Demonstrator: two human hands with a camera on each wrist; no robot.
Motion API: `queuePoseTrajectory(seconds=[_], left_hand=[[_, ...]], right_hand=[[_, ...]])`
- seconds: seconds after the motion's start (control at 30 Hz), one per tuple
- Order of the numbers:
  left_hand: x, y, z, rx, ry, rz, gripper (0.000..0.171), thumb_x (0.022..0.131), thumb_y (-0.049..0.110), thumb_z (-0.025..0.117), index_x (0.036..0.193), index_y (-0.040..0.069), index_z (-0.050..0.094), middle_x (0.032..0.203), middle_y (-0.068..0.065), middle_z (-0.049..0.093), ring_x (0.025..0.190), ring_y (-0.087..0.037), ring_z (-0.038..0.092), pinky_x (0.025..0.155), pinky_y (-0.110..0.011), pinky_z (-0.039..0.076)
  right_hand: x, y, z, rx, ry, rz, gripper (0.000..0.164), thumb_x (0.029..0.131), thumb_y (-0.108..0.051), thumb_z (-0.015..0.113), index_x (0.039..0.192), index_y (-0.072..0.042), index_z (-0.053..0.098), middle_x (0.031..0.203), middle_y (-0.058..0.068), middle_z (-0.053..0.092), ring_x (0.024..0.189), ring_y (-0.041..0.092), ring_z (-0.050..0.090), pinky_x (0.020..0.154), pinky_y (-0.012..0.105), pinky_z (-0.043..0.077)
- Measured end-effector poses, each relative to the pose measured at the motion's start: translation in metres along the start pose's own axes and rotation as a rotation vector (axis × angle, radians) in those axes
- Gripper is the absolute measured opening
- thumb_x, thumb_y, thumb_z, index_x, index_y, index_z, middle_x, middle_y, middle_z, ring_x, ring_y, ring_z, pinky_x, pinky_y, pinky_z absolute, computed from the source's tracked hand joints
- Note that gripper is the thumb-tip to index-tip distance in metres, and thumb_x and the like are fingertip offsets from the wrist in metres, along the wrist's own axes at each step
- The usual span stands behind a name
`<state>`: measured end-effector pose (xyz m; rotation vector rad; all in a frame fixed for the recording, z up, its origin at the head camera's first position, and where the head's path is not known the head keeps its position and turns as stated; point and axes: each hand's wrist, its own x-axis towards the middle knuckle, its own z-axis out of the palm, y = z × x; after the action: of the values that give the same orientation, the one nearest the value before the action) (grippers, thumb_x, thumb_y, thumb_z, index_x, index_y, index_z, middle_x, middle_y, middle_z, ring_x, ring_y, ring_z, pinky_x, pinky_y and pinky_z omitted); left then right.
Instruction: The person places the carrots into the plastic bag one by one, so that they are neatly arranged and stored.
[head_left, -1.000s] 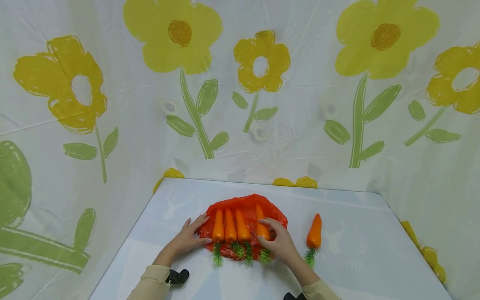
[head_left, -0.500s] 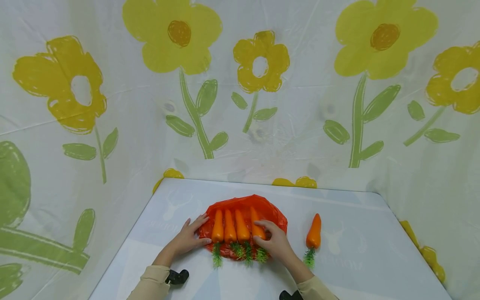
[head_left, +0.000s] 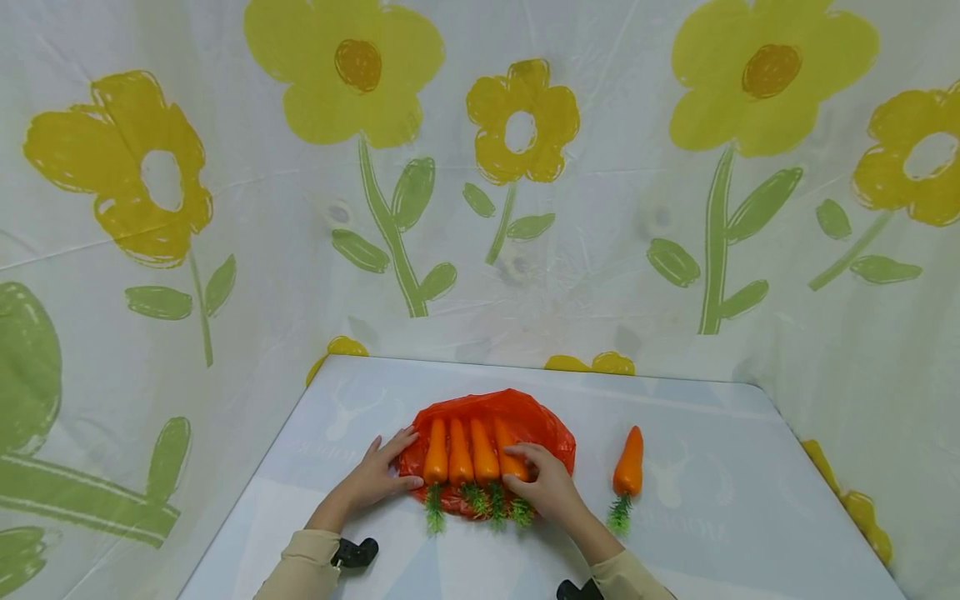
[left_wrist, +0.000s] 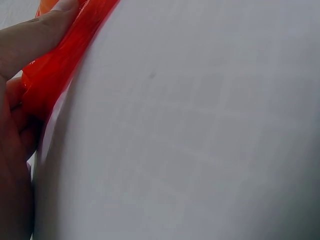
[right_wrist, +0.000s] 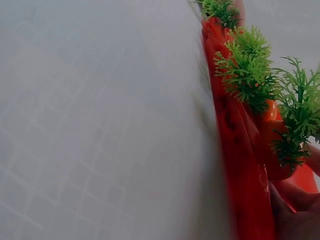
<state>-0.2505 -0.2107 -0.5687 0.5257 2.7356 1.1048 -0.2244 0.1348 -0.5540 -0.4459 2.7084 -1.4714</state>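
A red plastic bag [head_left: 551,433] lies spread on the table, with several toy carrots [head_left: 460,454] side by side on it, green tops toward the person. At the bag's left edge is my left hand [head_left: 375,477]; its thumb and fingers hold the red plastic, which also shows under the thumb in the left wrist view. My right hand [head_left: 551,483] grips the rightmost carrot on the bag [head_left: 508,442] between thumb and fingers. That carrot leans close against its neighbour. In the right wrist view, its leafy top [right_wrist: 300,105] hangs near the fingers.
Another toy carrot [head_left: 628,467] lies on the table to the right of the bag. The pale table [head_left: 720,533] is backed by a white sheet [head_left: 600,250] with yellow flowers. Black straps with mounts sit at both wrists.
My right hand has slid the rightmost carrot on the bag leftward, closing the gap to the others. My left hand has stayed put at the bag's edge.
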Motion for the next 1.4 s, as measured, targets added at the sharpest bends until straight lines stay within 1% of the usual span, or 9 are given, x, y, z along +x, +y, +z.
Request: queuePoseTrajectory(seconds=[0.2, 0.3, 0.53, 0.7, 0.87, 1.1, 1.27, 1.4], left_hand=[[-0.0007, 0.0015, -0.0013, 0.008, -0.008, -0.013, 0.093, 0.084, 0.050, 0.080, 0.157, 0.010, 0.039, 0.165, -0.014, 0.029, 0.154, -0.039, 0.016, 0.122, -0.061, -0.001], [-0.0006, 0.0013, -0.0013, 0.015, -0.012, -0.018, 0.094, 0.083, 0.051, 0.080, 0.158, 0.011, 0.039, 0.166, -0.013, 0.029, 0.155, -0.037, 0.016, 0.123, -0.060, -0.001], [-0.0001, -0.0002, -0.0007, 0.007, -0.007, 0.003, 0.092, 0.084, 0.048, 0.080, 0.157, 0.009, 0.039, 0.165, -0.016, 0.029, 0.154, -0.039, 0.018, 0.122, -0.061, -0.002], [0.0002, -0.0013, 0.0004, 0.022, -0.004, 0.016, 0.092, 0.085, 0.048, 0.080, 0.157, 0.008, 0.039, 0.164, -0.017, 0.030, 0.153, -0.039, 0.020, 0.122, -0.061, -0.001], [0.0006, -0.0012, 0.0002, 0.028, -0.009, 0.008, 0.093, 0.084, 0.050, 0.079, 0.157, 0.009, 0.039, 0.165, -0.015, 0.029, 0.154, -0.037, 0.020, 0.123, -0.059, -0.002], [0.0005, 0.0016, -0.0007, 0.008, -0.008, 0.012, 0.093, 0.085, 0.049, 0.079, 0.158, 0.008, 0.038, 0.166, -0.014, 0.028, 0.154, -0.038, 0.018, 0.123, -0.060, -0.003], [-0.0001, 0.0021, -0.0001, 0.006, -0.006, 0.007, 0.092, 0.085, 0.048, 0.080, 0.157, 0.009, 0.038, 0.165, -0.015, 0.028, 0.154, -0.039, 0.017, 0.122, -0.061, -0.002], [0.0000, 0.0016, 0.0003, 0.015, -0.003, 0.012, 0.092, 0.085, 0.047, 0.080, 0.157, 0.008, 0.039, 0.165, -0.015, 0.029, 0.154, -0.038, 0.018, 0.122, -0.060, -0.002]], right_hand=[[0.0011, 0.0021, 0.0011, -0.024, -0.016, 0.012, 0.041, 0.091, -0.034, 0.077, 0.129, -0.022, 0.069, 0.140, 0.010, 0.058, 0.115, 0.027, 0.058, 0.094, 0.047, 0.054], [0.0011, 0.0030, 0.0021, -0.031, -0.019, 0.013, 0.041, 0.091, -0.034, 0.077, 0.130, -0.021, 0.068, 0.140, 0.010, 0.059, 0.114, 0.027, 0.058, 0.093, 0.047, 0.054], [0.0002, 0.0028, 0.0032, -0.038, -0.021, 0.006, 0.042, 0.092, -0.032, 0.077, 0.131, -0.019, 0.068, 0.141, 0.011, 0.058, 0.127, 0.034, 0.055, 0.102, 0.056, 0.050], [-0.0004, 0.0019, 0.0036, -0.044, -0.023, -0.001, 0.042, 0.092, -0.032, 0.077, 0.131, -0.019, 0.067, 0.141, 0.011, 0.058, 0.129, 0.036, 0.054, 0.104, 0.058, 0.047], [-0.0012, 0.0013, 0.0034, -0.047, -0.020, 0.001, 0.043, 0.092, -0.034, 0.076, 0.132, -0.019, 0.068, 0.142, 0.012, 0.058, 0.131, 0.036, 0.053, 0.105, 0.058, 0.047], [-0.0032, -0.0009, 0.0010, -0.027, -0.005, 0.000, 0.042, 0.093, -0.034, 0.076, 0.131, -0.018, 0.068, 0.141, 0.010, 0.059, 0.126, 0.034, 0.057, 0.102, 0.056, 0.050], [-0.0047, -0.0021, -0.0008, -0.023, 0.006, 0.009, 0.041, 0.093, -0.035, 0.075, 0.131, -0.018, 0.068, 0.138, 0.008, 0.060, 0.117, 0.029, 0.061, 0.098, 0.051, 0.053], [-0.0068, -0.0027, -0.0016, -0.019, 0.031, -0.003, 0.040, 0.094, -0.033, 0.075, 0.130, -0.018, 0.069, 0.135, 0.006, 0.061, 0.112, 0.026, 0.063, 0.096, 0.047, 0.055]])
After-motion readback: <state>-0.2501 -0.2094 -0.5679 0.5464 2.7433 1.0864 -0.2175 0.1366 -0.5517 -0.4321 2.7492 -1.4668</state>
